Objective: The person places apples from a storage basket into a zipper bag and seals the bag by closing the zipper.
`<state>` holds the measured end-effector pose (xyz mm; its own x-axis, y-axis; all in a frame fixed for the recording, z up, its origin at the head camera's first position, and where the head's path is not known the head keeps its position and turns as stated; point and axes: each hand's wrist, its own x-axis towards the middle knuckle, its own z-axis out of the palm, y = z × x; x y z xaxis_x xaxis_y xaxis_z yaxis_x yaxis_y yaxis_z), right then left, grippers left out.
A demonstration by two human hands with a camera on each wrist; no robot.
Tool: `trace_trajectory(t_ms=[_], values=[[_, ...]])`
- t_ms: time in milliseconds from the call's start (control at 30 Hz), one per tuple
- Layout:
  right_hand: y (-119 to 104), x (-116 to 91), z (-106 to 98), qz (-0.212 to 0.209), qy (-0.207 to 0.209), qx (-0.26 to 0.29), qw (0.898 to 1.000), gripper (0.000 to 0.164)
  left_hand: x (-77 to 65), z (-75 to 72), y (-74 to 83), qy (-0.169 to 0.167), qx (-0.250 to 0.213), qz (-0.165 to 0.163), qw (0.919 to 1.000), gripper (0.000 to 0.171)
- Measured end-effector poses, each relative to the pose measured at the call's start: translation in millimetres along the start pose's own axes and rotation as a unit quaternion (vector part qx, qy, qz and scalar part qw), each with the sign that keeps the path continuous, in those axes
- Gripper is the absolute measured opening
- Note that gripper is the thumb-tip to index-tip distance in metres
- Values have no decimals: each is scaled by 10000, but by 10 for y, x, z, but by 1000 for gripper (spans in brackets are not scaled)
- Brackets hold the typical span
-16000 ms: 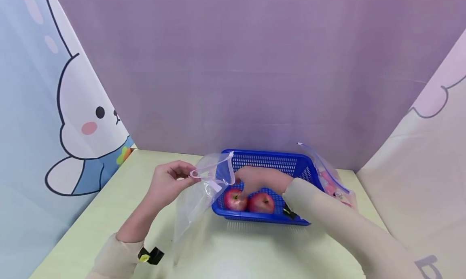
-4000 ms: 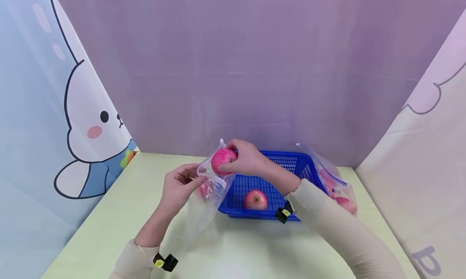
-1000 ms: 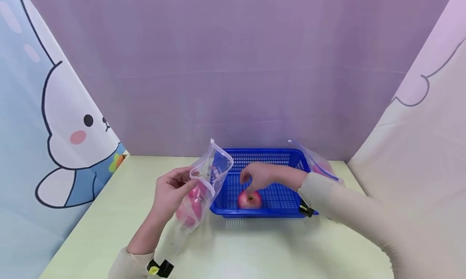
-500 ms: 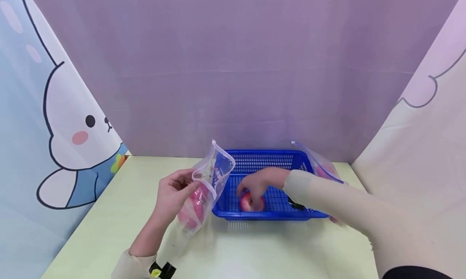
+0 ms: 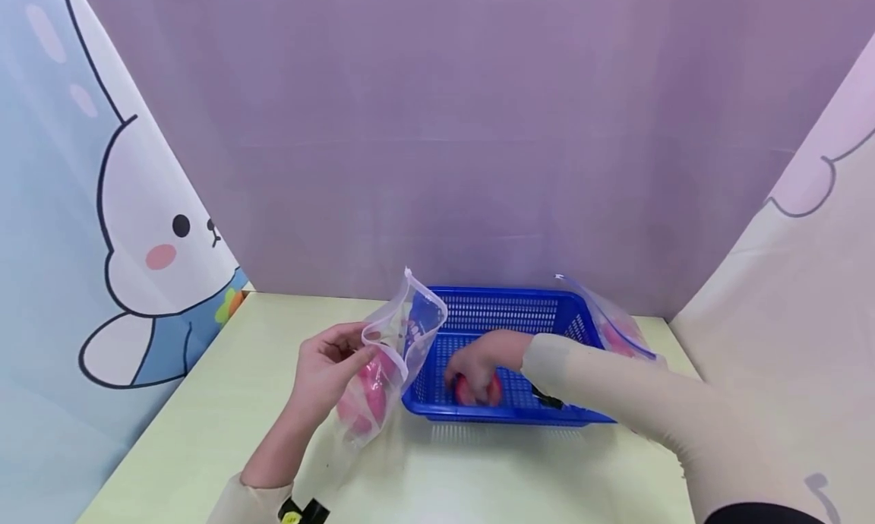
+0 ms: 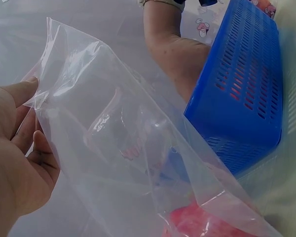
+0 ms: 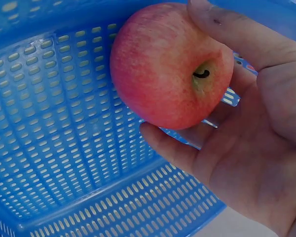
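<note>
My left hand (image 5: 331, 368) pinches the rim of a clear zip bag (image 6: 98, 148) between thumb and fingers. The bag hangs with its mouth spread apart at the basket's left side, and red-pink apples (image 5: 362, 402) show through its lower part. Inside the blue plastic basket (image 5: 513, 414), my right hand (image 5: 478, 361) reaches down and grips a red apple (image 7: 163, 64). In the right wrist view the thumb lies on one side of the apple and the fingers curl around the other, with the stem hollow facing the palm.
Another clear bag (image 5: 618, 330) with a blue zip strip and pinkish-red contents leans at the basket's right, partly behind the right sleeve (image 5: 615, 376). The pale table (image 5: 444, 478) meets a purple backdrop (image 5: 437, 144) behind the basket.
Earlier, the right hand brought an apple to the bag's mouth; the bag now sags lower with apples. Over the last second that hand has lowered onto the apple in the basket and gripped it.
</note>
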<state>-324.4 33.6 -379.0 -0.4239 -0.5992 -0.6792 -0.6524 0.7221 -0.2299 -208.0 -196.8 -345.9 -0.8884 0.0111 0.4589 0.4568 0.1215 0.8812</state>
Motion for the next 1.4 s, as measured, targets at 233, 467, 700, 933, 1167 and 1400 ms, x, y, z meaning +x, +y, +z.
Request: trace_trajectory(t_ms=[233, 467, 700, 933, 1167, 1400], values=[[43, 36, 37, 269, -132, 340, 9990, 69, 6, 48, 86, -12, -49, 13, 10000, 28], [67, 39, 28, 189, 26, 155, 9997, 64, 34, 84, 154, -15, -25, 34, 10000, 28], [124, -89, 50, -348, 1058, -649, 9917, 59, 49, 73, 28, -47, -233, 56, 9997, 29], [112, -338, -4, -910, 2442, -429, 9645, 52, 47, 46, -102, -37, -164, -46, 9998, 29], [50, -748, -49, -742, 3039, 721, 9471, 59, 2, 44, -121, -45, -115, -65, 9999, 29], [-35, -1114, -162, -677, 3508, 1747, 9175, 60, 12, 34, -146, -49, -179, -34, 9998, 30]])
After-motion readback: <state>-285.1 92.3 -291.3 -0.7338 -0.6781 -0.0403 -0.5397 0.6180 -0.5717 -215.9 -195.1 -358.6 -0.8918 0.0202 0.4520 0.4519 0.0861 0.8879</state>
